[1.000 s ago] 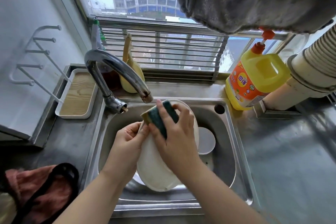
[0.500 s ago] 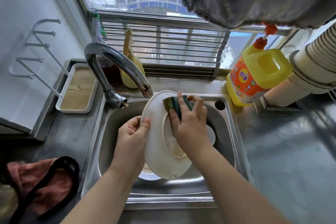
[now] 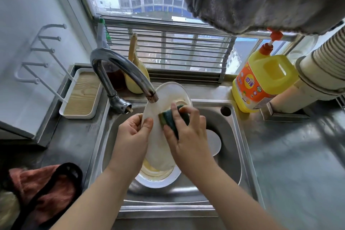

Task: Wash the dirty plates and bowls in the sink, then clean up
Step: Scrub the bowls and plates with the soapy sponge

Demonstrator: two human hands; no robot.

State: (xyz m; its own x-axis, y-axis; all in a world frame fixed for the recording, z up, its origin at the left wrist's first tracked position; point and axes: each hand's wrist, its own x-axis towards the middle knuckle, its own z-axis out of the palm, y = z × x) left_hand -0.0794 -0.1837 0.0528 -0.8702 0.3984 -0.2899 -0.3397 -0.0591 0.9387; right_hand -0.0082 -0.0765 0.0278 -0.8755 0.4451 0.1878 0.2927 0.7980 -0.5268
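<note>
My left hand [image 3: 133,136] fingers clamp the tilted white oval plate's [image 3: 164,99] left rim over the steel sink [image 3: 240,147]; my right hand [image 3: 188,136] fingers clamp the green-yellow sponge [image 3: 172,119] against it, below the curved chrome tap [image 3: 121,69].

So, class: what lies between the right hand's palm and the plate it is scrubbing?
In the head view, a green sponge sits between the right hand and the plate.

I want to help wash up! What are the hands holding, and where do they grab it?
The left hand pinches the plate by its left rim. The right hand grips the sponge across its top, pressing it on the plate.
</note>
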